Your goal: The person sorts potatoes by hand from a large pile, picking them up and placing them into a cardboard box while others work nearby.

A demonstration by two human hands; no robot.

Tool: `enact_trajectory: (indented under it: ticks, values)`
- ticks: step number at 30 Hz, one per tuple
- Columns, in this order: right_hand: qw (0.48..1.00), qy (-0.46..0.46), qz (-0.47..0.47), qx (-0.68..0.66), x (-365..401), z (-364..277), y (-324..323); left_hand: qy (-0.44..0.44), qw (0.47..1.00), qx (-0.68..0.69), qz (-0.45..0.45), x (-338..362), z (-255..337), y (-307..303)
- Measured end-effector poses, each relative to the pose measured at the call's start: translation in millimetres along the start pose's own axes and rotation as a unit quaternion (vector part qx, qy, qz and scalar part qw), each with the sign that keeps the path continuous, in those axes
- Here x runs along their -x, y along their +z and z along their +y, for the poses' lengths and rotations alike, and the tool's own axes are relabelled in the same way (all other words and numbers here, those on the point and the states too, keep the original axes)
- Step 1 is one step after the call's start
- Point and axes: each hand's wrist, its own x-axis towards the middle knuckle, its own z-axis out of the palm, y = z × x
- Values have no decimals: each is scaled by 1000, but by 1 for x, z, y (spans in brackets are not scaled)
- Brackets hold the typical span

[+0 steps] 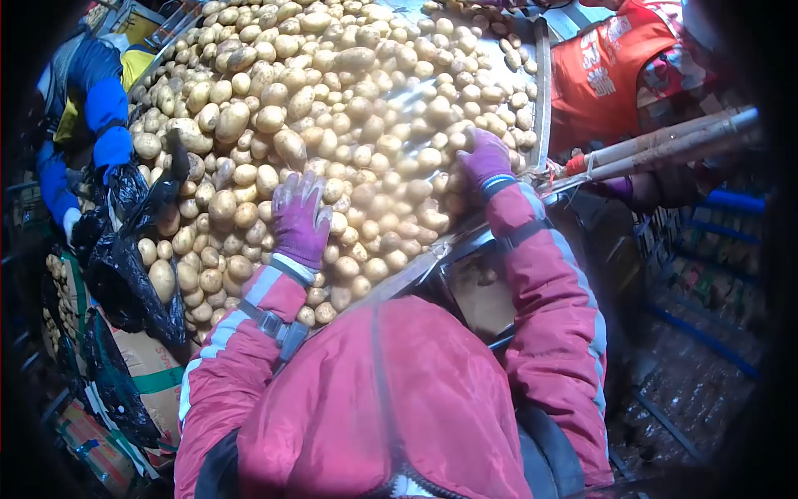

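Spread wide, the left hand (pixel 302 218) lies palm down on the potatoes (pixel 222 205) and grasps none that shows; the right hand (pixel 485 158) has its fingers partly bent, and I cannot tell if it holds something. In the head view, one long potato (pixel 290 148) is just beyond the left fingertips, its long axis pointing roughly toward them, so the left hand is the nearer. More potatoes extend ahead and between both hands. To the right of the right hand are the table rim (pixel 542 91) and poles (pixel 665 150); left of the left hand, black plastic (pixel 125 279). Nothing visible stands between the left fingertips and that potato.
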Motion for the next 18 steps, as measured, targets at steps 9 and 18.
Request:
enact_trajectory:
  ticks: [9,18]
  values:
    - [964,-141,48,-221,-10,-156,23,-1,1000,8,-9,3,-5,3]
    - [975,-79,-23,-207,-76,-153,10,-7,1000,7,-25,3,-5,-2]
